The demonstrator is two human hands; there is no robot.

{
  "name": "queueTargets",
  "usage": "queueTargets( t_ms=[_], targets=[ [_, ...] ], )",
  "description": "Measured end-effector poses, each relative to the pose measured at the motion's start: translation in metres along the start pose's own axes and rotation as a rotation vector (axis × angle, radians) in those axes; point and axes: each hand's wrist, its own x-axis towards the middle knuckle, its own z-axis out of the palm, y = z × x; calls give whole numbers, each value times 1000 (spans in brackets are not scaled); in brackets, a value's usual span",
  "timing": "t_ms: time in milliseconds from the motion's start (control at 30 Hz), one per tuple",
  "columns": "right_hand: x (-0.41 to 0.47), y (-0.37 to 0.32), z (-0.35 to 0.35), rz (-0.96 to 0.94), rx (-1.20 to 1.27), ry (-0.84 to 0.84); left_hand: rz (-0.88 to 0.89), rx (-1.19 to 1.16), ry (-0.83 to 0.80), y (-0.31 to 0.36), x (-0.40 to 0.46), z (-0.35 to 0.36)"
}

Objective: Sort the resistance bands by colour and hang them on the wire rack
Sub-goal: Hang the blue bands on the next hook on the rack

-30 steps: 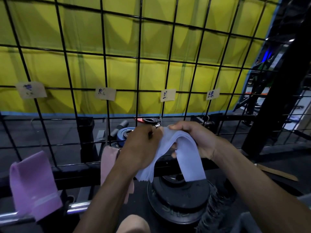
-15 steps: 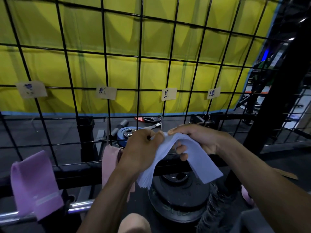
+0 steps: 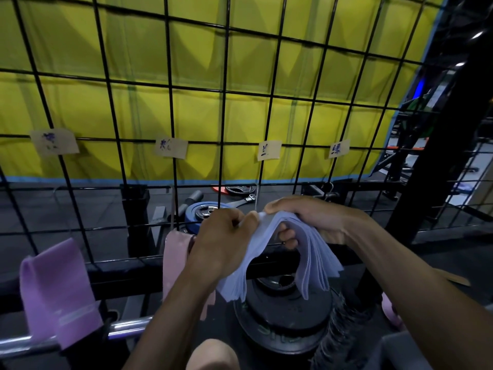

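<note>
One stack of pale blue resistance bands point(image 3: 314, 252), several layers thick, drapes over the person's fingers just in front of the wire rack point(image 3: 226, 92), below the third of four paper labels point(image 3: 269, 150). The left hand point(image 3: 221, 244) pinches the stack's top fold, and the right hand point(image 3: 301, 217) curls round it from above. One purple band point(image 3: 58, 289) and one pink band point(image 3: 174, 263) hang to the left.
</note>
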Motion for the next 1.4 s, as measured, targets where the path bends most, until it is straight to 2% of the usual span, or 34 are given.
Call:
queueTargets(
  t_ms=[167,267,500,667,800,1000,1233,1400],
  targets=[
    [-1,-3,0,-19,-133,-35,25,73,4,1,2,-3],
    [-1,-4,0,-12,-235,-43,60,133,-68,-2,2,-2],
    [5,13,-3,-75,-57,-70,-82,-52,-77,-8,1,10],
    [5,5,-7,-85,-180,-40,-116,-88,-135,-7,4,10],
    [4,1,-9,-56,-187,-97,-49,-141,-131,-7,6,4],
    [3,4,-9,-111,-134,-118,39,-148,-229,-13,12,-1],
    [5,8,-9,-183,-236,-96,42,-76,-235,-14,16,-1],
    [6,12,-5,-144,-176,-29,45,-48,-193,-16,17,-2]
  ],
)
